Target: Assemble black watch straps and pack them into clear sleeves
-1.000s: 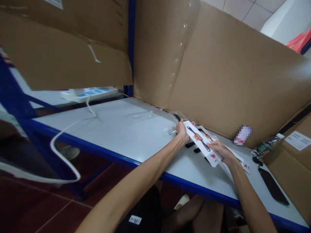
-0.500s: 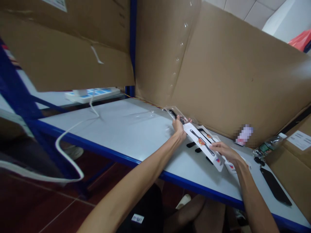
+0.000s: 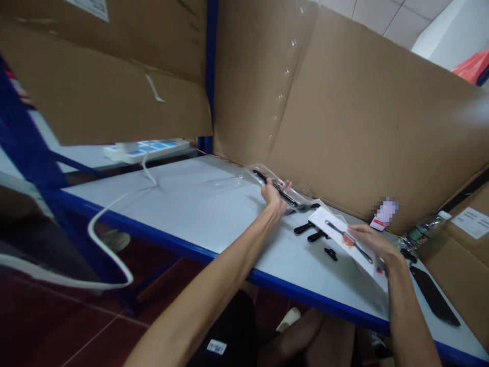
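Observation:
My left hand (image 3: 274, 195) is closed around a clear plastic blister pack (image 3: 304, 203) over the far side of the table. A long black-handled tool (image 3: 260, 176) lies inside the pack; its exact kind is hard to make out. To the right, my right hand (image 3: 376, 243) grips a white printed card (image 3: 324, 219) by its upper edge, fingers on top. The card bears a picture of a dark tool and an orange patch. Beneath and between the hands, several black handles (image 3: 303, 228) and a small black clip-like piece (image 3: 330, 254) rest on the tabletop.
A blue-edged grey table (image 3: 183, 199) stands against cardboard walls (image 3: 351, 112). At right are a plastic bottle (image 3: 422, 232), a black phone-like slab (image 3: 435, 295) and a blurred-out packet (image 3: 384, 214). A white cable (image 3: 91, 224) hangs at left from a power strip (image 3: 153, 149).
The printed card has moved right and nearer with my right hand, apart from the blister pack. My left hand has shifted slightly left, and more of the black tool shows.

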Demonstrator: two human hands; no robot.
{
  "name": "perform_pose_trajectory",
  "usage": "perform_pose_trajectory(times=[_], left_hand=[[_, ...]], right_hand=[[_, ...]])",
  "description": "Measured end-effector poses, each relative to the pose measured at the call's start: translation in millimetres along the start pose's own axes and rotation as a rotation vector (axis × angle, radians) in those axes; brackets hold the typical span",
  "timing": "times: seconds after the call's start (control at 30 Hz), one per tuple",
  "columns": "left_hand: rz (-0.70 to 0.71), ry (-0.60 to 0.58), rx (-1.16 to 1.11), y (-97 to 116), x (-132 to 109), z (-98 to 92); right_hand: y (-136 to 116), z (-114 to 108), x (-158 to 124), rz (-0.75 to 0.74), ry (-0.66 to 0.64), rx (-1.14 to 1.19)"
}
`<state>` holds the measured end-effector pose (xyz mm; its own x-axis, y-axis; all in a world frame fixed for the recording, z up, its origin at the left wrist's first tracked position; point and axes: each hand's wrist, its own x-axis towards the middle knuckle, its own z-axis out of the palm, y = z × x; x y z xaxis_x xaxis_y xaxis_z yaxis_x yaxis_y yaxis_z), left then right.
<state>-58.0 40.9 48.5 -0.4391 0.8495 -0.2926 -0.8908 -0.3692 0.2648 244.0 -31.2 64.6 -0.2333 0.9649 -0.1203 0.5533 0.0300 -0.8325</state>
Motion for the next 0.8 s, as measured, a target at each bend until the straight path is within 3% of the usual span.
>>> perform_pose_trajectory(times=[0.1,0.17,0.23,0.47,0.63,0.8], left_hand=[[0.005,-0.002,-0.013,11.5,5.2,-0.4],[-0.068,-0.028,-0.035,9.7,0.3,0.2],[-0.188,-0.072,-0.054,3.5,-9.4,1.3],[-0.594,-0.169,0.034,-11.9,-38.4,-1.9],[-0.665,-0.183,0.097,-17.2,-44.8,-6.3],[-0.701,-0.158,0.148,-19.3,-51.2,-5.9]], right_hand=[[15.7,-36.9,2.9,-0.078,0.194,-0.044],[28.7,-52.5,13.0,-0.174,0.437,-0.173],[41.7,-59.5,24.6,-0.21,0.571,-0.337],[63.2,-42.8,40.2,0.038,0.494,-0.823],[54.0,-28.7,35.3,0.12,0.488,-0.945],[45.1,-22.8,29.7,0.14,0.577,-0.983]])
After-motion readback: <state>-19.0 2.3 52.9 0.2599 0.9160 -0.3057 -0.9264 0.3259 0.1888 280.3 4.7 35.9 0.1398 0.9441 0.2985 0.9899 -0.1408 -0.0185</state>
